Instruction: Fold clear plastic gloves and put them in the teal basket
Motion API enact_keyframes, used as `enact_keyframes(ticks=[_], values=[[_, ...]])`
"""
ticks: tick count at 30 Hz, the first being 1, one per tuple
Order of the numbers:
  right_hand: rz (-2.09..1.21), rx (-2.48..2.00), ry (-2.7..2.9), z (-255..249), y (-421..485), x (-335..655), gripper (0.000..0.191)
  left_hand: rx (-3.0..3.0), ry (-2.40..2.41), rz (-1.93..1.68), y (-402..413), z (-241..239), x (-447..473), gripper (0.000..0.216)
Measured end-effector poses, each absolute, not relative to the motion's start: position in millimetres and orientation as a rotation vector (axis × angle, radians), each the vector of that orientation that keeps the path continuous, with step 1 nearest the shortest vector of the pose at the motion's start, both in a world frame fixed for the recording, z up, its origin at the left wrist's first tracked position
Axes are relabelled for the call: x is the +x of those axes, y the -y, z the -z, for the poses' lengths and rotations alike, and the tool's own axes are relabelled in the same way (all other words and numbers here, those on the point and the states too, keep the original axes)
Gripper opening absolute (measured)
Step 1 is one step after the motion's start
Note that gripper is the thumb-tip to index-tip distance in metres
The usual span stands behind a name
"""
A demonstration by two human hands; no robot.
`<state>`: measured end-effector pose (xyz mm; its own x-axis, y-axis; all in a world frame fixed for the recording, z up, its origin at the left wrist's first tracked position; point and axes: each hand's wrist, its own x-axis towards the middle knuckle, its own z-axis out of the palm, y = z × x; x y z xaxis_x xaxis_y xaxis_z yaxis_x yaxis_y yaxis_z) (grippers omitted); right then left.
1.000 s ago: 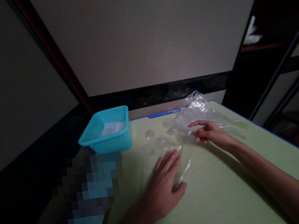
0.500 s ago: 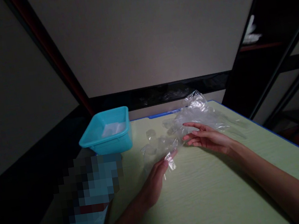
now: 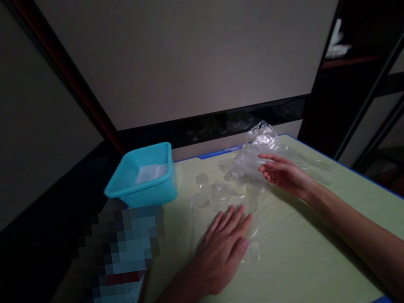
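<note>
My left hand (image 3: pixel 225 248) lies palm down with its fingers stretched out on a thin, clear plastic piece (image 3: pixel 214 202) spread on the table. That piece looks like a bag or a glove; its exact kind is hard to make out. My right hand (image 3: pixel 284 176) hovers to the right, thumb side up, fingers loosely curled and apart, with nothing in it. Just behind my right hand sits a crumpled heap of clear plastic (image 3: pixel 264 138), whose loose ends reach toward the table's right edge.
A turquoise plastic basin (image 3: pixel 147 189) with something white inside stands at the back left of the pale green table (image 3: pixel 301 268). In front of the basin lies a flat, pixelated object (image 3: pixel 131 262). A light panel (image 3: pixel 202 46) rises behind the table.
My left hand has gone from gripping the edge of the clear plastic to lying flat on it, and the plastic is spread flatter. My right hand has moved slightly right and back, fingers more curled.
</note>
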<state>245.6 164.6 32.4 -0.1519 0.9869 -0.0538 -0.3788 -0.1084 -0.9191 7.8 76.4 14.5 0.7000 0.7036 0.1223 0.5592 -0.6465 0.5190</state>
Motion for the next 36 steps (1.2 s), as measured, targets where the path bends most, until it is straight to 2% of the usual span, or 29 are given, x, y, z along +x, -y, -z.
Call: enact_keyframes(ticks=[10,15,19,24,31,36], values=[[-1.460,-0.916,1.022,-34,-163,243,0.030,2.685,-0.918,-0.215,-68,-18,11,0.053],[-1.370,-1.014,1.313,-28,-163,238,0.028,2.688,-0.817,-0.229,-60,-31,14,0.052],[-1.305,-1.076,1.553,-22,-161,230,0.023,2.685,-0.789,-0.358,-53,-37,20,0.052],[-1.081,-1.130,1.904,-17,-155,224,0.009,2.627,-1.041,-0.635,-53,-23,27,0.036],[-0.589,-1.221,2.209,-9,-148,216,0.011,2.688,-1.196,-0.305,-51,-7,29,0.054],[-0.562,-1.190,2.178,-5,-147,209,0.006,2.706,-1.214,-0.215,-50,-6,27,0.056]])
